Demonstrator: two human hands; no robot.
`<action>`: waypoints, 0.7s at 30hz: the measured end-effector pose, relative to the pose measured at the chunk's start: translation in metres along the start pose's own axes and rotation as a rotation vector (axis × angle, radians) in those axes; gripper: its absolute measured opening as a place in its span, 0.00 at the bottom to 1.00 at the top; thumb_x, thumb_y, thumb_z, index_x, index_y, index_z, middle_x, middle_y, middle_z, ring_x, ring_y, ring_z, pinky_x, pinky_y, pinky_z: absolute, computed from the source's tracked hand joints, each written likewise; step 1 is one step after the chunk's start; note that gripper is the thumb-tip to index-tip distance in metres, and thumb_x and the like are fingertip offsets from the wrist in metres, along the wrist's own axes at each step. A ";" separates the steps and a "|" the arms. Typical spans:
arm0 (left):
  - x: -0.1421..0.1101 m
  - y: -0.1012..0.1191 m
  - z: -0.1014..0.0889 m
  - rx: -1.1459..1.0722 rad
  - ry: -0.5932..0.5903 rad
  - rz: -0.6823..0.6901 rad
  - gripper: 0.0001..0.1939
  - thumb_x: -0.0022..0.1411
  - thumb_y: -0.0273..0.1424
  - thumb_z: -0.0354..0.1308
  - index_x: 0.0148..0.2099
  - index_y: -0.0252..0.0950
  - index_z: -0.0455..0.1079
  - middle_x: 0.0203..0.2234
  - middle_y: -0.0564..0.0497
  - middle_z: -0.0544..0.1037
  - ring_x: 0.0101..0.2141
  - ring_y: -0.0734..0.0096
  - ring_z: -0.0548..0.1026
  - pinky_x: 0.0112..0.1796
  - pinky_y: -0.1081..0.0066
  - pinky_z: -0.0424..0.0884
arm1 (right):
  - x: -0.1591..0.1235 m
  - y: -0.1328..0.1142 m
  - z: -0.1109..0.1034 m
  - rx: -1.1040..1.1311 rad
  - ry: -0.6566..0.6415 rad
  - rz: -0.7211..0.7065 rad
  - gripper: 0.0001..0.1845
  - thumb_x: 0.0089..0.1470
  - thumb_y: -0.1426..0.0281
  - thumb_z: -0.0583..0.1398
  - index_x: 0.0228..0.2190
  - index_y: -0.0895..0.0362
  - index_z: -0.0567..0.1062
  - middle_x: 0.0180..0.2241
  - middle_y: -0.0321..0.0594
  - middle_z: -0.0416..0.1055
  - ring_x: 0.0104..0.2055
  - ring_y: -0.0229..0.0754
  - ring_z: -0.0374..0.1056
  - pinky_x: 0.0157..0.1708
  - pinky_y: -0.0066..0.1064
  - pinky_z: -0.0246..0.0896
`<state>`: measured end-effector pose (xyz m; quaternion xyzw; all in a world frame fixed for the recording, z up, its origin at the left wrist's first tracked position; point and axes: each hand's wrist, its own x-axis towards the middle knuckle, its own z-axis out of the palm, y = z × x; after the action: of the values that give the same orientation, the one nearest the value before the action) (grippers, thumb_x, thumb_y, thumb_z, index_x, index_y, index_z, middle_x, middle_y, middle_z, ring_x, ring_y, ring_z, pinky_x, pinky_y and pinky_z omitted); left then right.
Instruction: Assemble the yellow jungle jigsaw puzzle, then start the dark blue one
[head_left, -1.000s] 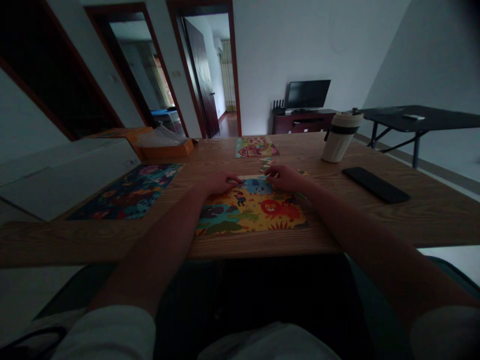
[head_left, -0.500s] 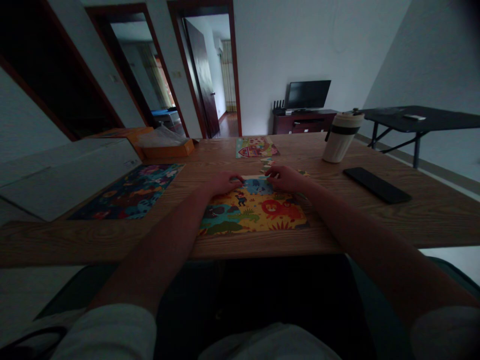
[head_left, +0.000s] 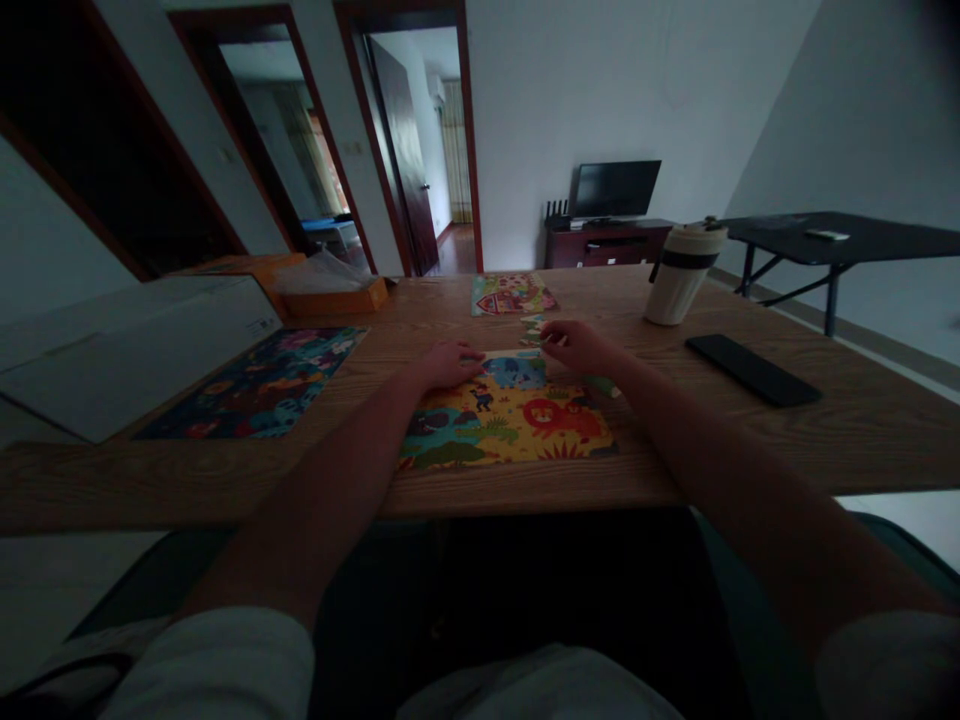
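Puzzle: jigsaw puzzle (head_left: 510, 425), picture of animals, flat on the table (head_left: 825, 440), in front of the person.
Left hand: left hand (head_left: 450, 365) on the puzzle's top edge; left fingers (head_left: 469, 360) flat and open, holding nothing.
Right hand: right hand (head_left: 581, 347) just above the top-right corner; right fingers (head_left: 551, 340) curled and pinched together. Hold on a piece: cannot tell.
Nearby: loose pieces (head_left: 532, 328) just beside the right hand, between the puzzle and a smaller puzzle (head_left: 510, 295).
Further: dark puzzle (head_left: 255, 385) to the left, cup (head_left: 679, 275) and phone (head_left: 754, 370) to the right.
Risk: a low right-hand sweep could scatter the loose pieces; left-hand pressure could shift the puzzle.
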<state>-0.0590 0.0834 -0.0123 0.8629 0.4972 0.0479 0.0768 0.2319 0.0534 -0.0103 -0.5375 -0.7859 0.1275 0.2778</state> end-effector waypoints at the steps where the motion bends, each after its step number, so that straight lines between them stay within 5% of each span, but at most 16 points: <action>1: 0.000 0.000 -0.001 0.024 -0.023 -0.005 0.27 0.68 0.50 0.50 0.62 0.45 0.72 0.64 0.45 0.69 0.63 0.51 0.65 0.62 0.54 0.56 | 0.000 0.002 -0.004 -0.016 0.028 0.013 0.11 0.61 0.69 0.60 0.43 0.58 0.79 0.39 0.46 0.80 0.36 0.42 0.73 0.37 0.31 0.66; 4: -0.003 -0.004 -0.006 0.058 -0.056 0.012 0.25 0.72 0.45 0.46 0.64 0.45 0.70 0.66 0.46 0.66 0.65 0.55 0.62 0.63 0.58 0.55 | -0.001 0.014 -0.022 -0.059 0.112 0.111 0.12 0.61 0.68 0.60 0.44 0.59 0.80 0.39 0.47 0.80 0.35 0.43 0.74 0.38 0.32 0.66; 10: -0.014 -0.017 -0.020 -0.020 0.118 -0.070 0.23 0.70 0.40 0.50 0.64 0.46 0.69 0.63 0.48 0.70 0.61 0.58 0.68 0.61 0.62 0.61 | -0.003 0.044 -0.051 -0.168 0.071 0.311 0.13 0.60 0.68 0.61 0.43 0.61 0.80 0.39 0.50 0.80 0.35 0.44 0.75 0.35 0.31 0.66; 17: -0.013 -0.019 -0.017 -0.001 0.106 -0.062 0.21 0.71 0.40 0.48 0.57 0.41 0.76 0.57 0.46 0.77 0.57 0.59 0.73 0.58 0.65 0.64 | 0.000 0.069 -0.060 -0.352 -0.043 0.426 0.15 0.60 0.63 0.62 0.43 0.59 0.82 0.40 0.51 0.80 0.41 0.49 0.76 0.40 0.34 0.68; 21: -0.014 -0.016 -0.016 -0.012 0.103 -0.103 0.20 0.70 0.41 0.50 0.56 0.43 0.76 0.57 0.46 0.77 0.56 0.57 0.73 0.58 0.64 0.64 | -0.001 0.084 -0.063 -0.415 -0.055 0.484 0.14 0.61 0.68 0.60 0.43 0.61 0.82 0.43 0.55 0.80 0.45 0.52 0.76 0.43 0.36 0.68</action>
<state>-0.0824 0.0808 0.0008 0.8320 0.5440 0.0915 0.0587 0.3334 0.0787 -0.0012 -0.7505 -0.6515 0.0416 0.1025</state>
